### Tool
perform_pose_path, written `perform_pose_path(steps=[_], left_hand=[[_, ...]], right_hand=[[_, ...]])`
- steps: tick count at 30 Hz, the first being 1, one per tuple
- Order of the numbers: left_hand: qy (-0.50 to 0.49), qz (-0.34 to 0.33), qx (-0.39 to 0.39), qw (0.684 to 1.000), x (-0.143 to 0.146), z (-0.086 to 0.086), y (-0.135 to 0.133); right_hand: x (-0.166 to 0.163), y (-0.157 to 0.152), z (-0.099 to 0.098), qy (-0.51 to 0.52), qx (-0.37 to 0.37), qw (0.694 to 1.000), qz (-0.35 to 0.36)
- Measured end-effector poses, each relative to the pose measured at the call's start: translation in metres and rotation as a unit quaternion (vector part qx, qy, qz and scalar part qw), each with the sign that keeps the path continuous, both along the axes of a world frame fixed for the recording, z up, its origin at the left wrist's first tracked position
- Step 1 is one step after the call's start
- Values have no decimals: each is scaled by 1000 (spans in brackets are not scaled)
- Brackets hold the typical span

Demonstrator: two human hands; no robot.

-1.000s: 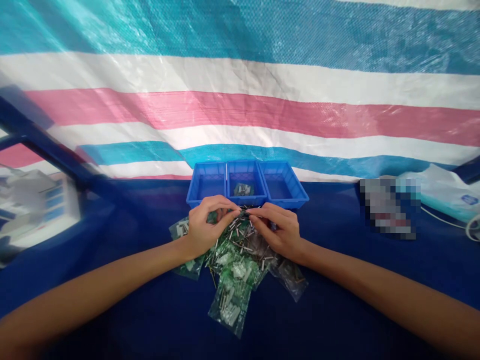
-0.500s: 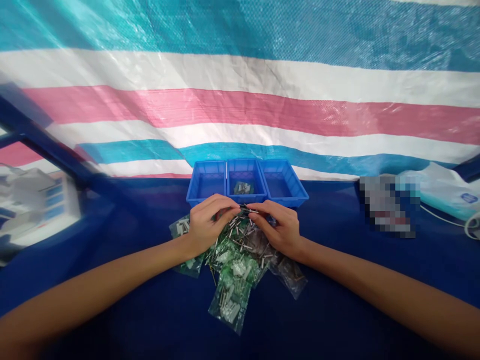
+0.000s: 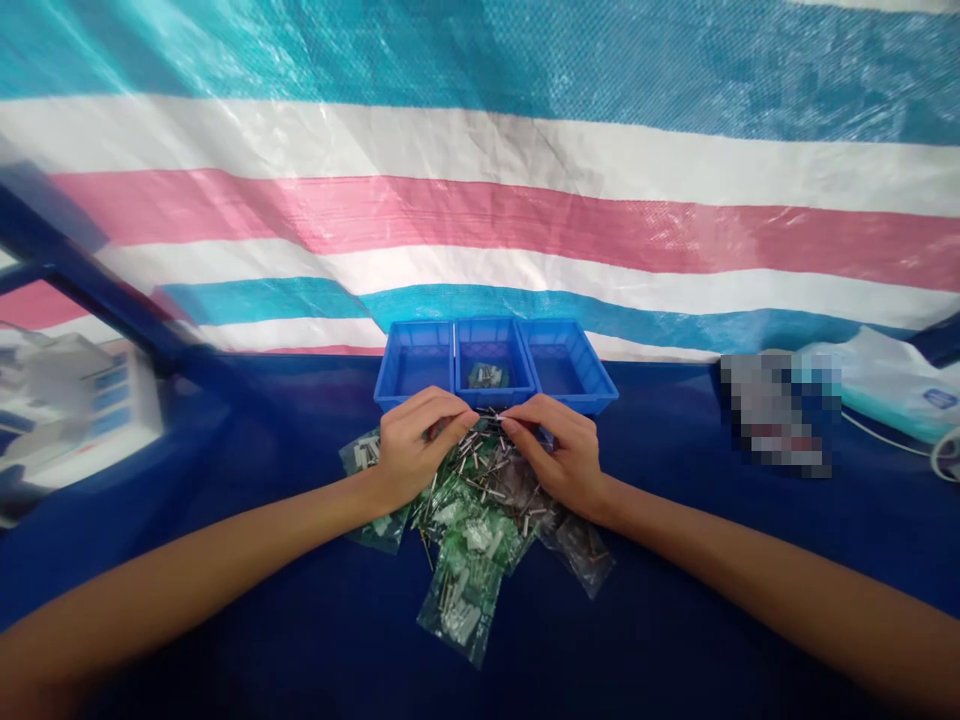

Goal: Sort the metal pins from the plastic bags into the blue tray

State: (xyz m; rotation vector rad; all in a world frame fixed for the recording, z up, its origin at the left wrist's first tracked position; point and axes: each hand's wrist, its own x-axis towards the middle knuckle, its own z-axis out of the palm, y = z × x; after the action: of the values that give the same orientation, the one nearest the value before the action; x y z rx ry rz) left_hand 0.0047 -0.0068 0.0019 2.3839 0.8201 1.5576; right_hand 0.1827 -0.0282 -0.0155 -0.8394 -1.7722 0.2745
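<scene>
My left hand point(image 3: 416, 440) and my right hand point(image 3: 564, 452) face each other over a heap of small metal pins point(image 3: 480, 462), each with thumb and forefinger pinched. A thin pale piece, perhaps a pin, shows at the right fingertips. Whatever the left fingertips hold is too small to make out. Beneath the heap lie clear plastic bags. One bag of pale pieces point(image 3: 459, 605) lies in front, another point(image 3: 366, 455) sticks out by my left wrist, and a bag with brownish contents point(image 3: 581, 550) lies below my right wrist.
Behind my hands stand three joined blue bins point(image 3: 420, 405); the middle one contains a small bag of pieces point(image 3: 487, 376). A white machine point(image 3: 97, 410) is at the left. On the right are a blurred-out item point(image 3: 776, 415) and a white plastic bag point(image 3: 885, 380) with a cable.
My fingertips have drawn slightly apart, opening a small gap between the hands. A pale piece now shows at the right fingertips. The bags and bins stay put.
</scene>
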Motion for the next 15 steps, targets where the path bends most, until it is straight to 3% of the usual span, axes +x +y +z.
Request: perform_pose_path(steps=[7, 15], left_hand=[[-2, -18, 18, 1000, 0, 0, 1], [-31, -45, -44, 998, -3, -8, -1]], right_hand=[[-2, 2, -2, -16, 6, 1000, 17], [-2, 2, -1, -22, -10, 1000, 11]])
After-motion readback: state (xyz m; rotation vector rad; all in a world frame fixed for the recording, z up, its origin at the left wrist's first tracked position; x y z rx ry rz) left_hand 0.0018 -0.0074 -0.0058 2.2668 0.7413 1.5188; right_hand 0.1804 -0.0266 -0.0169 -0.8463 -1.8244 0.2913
